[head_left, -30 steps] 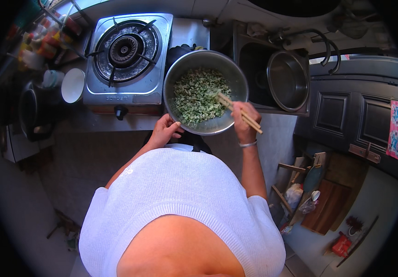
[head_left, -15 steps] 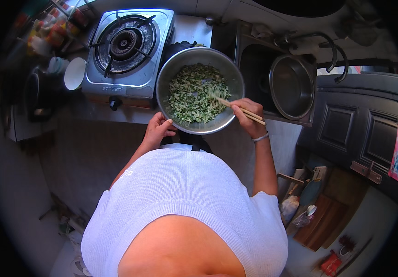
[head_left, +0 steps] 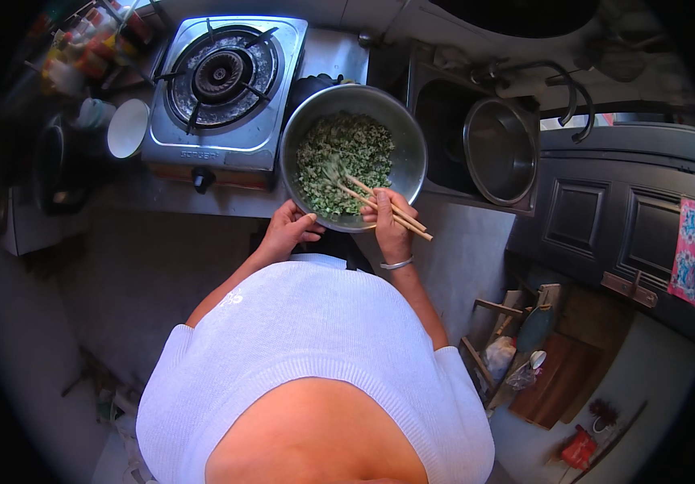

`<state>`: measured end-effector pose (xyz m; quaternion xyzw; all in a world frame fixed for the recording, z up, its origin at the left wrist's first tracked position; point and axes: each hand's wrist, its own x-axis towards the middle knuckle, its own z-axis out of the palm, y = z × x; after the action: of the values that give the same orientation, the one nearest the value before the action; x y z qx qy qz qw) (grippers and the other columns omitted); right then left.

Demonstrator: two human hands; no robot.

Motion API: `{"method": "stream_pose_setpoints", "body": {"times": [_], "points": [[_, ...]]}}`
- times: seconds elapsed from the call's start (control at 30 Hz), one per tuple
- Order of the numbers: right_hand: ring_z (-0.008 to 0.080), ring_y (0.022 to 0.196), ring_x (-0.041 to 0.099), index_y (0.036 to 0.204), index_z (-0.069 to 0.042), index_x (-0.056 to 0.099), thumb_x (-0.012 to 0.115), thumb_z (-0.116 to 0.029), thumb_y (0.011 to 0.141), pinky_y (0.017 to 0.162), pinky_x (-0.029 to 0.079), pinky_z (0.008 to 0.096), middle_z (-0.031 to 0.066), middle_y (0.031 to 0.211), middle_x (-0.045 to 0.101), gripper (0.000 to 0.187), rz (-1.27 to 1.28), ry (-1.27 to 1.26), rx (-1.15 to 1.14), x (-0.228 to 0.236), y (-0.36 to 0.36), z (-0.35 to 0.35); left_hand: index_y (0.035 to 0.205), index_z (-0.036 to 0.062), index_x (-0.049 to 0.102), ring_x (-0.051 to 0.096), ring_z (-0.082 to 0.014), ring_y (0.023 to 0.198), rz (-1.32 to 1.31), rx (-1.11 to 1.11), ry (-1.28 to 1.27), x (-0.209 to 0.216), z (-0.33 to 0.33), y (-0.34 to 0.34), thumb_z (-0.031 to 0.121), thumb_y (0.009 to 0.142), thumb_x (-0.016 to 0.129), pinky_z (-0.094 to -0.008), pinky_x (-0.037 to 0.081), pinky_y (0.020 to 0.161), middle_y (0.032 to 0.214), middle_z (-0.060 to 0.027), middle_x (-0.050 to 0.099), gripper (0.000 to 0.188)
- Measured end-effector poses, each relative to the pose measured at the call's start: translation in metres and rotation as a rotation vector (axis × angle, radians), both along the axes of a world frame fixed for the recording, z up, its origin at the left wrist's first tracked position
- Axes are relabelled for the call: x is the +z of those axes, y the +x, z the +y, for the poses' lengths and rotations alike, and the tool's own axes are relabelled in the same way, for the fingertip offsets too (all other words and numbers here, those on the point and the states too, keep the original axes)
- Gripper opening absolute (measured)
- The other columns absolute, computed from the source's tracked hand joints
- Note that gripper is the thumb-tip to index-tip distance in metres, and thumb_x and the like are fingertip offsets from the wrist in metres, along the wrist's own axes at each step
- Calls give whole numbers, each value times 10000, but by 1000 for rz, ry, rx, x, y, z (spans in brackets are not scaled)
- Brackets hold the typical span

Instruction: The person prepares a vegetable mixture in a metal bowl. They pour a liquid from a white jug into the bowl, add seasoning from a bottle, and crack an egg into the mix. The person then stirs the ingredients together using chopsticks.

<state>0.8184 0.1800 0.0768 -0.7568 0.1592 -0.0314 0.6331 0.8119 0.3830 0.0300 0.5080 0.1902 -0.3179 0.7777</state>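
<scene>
A wide metal bowl (head_left: 354, 157) of chopped greens (head_left: 341, 159) sits on the grey worktop (head_left: 202, 200), its near rim overhanging the worktop's front edge right in front of the person. The left hand (head_left: 291, 229) curls over that near rim, fingers closed on the metal. The right hand (head_left: 390, 224) is pinched around a pair of wooden chopsticks (head_left: 385, 209) at the bowl's near right rim. Their long axis runs diagonally: tips point up and left into the greens, butt ends stick out down and right past the hand, clear of the bowl.

Room is tight at the sides. A single-burner gas stove (head_left: 222, 85) stands just left of the bowl, nearly touching it, with a white cup (head_left: 127, 128) further left. To the right lies a dark sink (head_left: 452, 133) holding a metal pot (head_left: 499, 151), close to the bowl's right rim. Open floor (head_left: 154, 266) lies below the worktop edge on the person's left.
</scene>
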Motion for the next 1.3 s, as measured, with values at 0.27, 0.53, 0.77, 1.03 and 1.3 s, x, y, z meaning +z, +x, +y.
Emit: {"method": "stream_pose_setpoints", "body": {"times": [0.27,0.53,0.77,1.03,1.3], "points": [[320,771,649,958,1,665,640,-61,835,677,517,370,166,869,653,140,-321,-456,282,-6,11,28,1126,52,533,671,-170,829,12,-28,-82,-11,2,0,87,916,588,-276,577,679,983,-94,648,219],[223,661,662,880,21,677,636,-33,847,591,529,324,145,808,674,75,-201,-522,-48,0,39,-40,1135,47,534,664,-168,826,49,-71,-61,-5,9,4,101,913,591,-274,573,681,985,-93,643,235],[257,647,637,856,-2,676,651,-67,844,586,501,347,135,773,663,70,-148,-420,221,34,21,-29,1117,16,515,676,-186,833,37,-79,-74,-14,11,6,100,907,608,-294,580,684,977,-105,642,245],[229,568,630,819,-4,647,609,-127,904,507,493,334,122,693,631,154,7,-533,211,28,-17,-4,1121,3,504,674,-195,842,39,-28,-128,-12,6,3,100,900,616,-292,586,685,969,-104,629,265],[100,597,634,971,33,631,532,-260,992,503,517,214,71,728,647,309,-37,147,-253,-13,34,38,1124,4,508,677,-189,835,29,-35,-98,-8,7,2,119,903,618,-292,587,693,979,-103,637,272]]}}
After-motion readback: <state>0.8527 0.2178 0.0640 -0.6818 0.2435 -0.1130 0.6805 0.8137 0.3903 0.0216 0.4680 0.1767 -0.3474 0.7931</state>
